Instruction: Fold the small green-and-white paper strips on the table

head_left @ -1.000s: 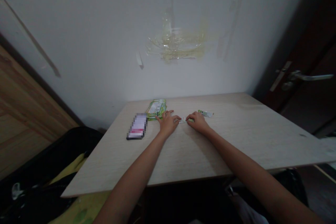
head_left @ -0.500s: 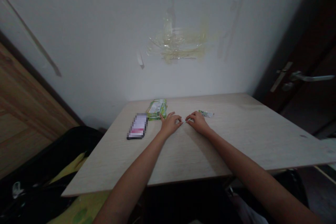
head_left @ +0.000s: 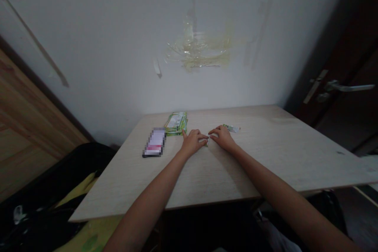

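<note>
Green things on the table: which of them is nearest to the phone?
The stack of green packets, right beside the phone; the narrow green piece lies by the right hand.

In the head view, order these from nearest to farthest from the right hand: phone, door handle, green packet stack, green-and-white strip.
From the right hand:
1. Green-and-white strip, just beyond it
2. Green packet stack, left
3. Phone, farther left
4. Door handle, far right
</note>
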A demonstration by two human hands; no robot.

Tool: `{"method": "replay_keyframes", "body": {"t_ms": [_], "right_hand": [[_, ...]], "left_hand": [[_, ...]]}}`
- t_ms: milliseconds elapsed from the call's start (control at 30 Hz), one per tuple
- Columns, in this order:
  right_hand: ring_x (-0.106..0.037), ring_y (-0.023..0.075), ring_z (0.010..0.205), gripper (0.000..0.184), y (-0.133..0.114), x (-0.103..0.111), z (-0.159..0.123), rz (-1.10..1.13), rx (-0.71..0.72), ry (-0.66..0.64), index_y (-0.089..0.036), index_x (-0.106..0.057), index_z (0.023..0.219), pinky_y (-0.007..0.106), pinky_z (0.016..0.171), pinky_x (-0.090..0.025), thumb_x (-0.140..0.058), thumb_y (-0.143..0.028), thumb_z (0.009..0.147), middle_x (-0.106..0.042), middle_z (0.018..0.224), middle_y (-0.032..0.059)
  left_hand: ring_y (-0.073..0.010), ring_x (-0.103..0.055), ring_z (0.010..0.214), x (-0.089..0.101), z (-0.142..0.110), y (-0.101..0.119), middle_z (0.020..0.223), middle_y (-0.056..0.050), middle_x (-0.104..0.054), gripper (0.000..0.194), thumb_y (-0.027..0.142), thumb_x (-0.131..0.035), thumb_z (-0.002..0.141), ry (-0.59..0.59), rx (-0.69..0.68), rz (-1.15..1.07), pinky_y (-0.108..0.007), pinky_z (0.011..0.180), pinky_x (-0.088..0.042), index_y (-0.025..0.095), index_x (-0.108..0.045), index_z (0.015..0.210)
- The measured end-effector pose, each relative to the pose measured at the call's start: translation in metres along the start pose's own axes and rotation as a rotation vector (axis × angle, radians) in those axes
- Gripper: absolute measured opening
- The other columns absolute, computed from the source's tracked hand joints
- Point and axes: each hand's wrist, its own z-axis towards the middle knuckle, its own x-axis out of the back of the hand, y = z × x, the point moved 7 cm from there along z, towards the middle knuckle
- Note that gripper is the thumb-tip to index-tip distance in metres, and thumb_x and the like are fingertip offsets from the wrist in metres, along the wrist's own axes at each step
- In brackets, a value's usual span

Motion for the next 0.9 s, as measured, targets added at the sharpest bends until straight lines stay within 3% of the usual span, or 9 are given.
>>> {"method": "replay_keyframes", "body": {"t_ms": [300, 567, 900], "right_hand": [[-0.056, 0.0231, 0.110, 0.029, 0.0046, -0.0009, 0.0004, 0.002, -0.042, 0.022, -0.019, -0.073, 0.114, 0.033, 0.099, -0.039, -0.070, -0.030, 0.087, -0.064, 0.110, 0.0123], [-0.055, 0.0235, 0.110, 0.026, 0.0039, 0.0007, -0.0009, 0.003, -0.058, 0.032, -0.015, -0.072, 0.109, 0.033, 0.100, -0.039, -0.069, -0.029, 0.087, -0.064, 0.110, 0.0126], [-0.054, 0.0249, 0.110, 0.030, 0.0007, 0.0013, -0.0009, -0.052, -0.067, 0.026, -0.016, -0.069, 0.111, 0.035, 0.100, -0.038, -0.068, -0.033, 0.086, -0.062, 0.111, 0.0129]], "left_hand": [[-0.0244, -0.056, 0.112, 0.0016, 0.0003, 0.0052, 0.104, -0.003, -0.067, 0.023, 0.047, -0.061, 0.092, -0.013, -0.025, 0.036, -0.066, 0.117, -0.004, 0.034, -0.077, 0.102], [-0.0244, -0.057, 0.112, 0.0012, 0.0003, 0.0065, 0.104, -0.002, -0.068, 0.022, 0.045, -0.059, 0.093, -0.004, -0.043, 0.061, -0.066, 0.116, -0.005, 0.033, -0.076, 0.100], [-0.0255, -0.054, 0.116, 0.0000, 0.0003, 0.0069, 0.112, -0.003, -0.066, 0.028, 0.047, -0.060, 0.092, -0.019, -0.023, 0.056, -0.065, 0.117, -0.006, 0.037, -0.072, 0.115]]}}
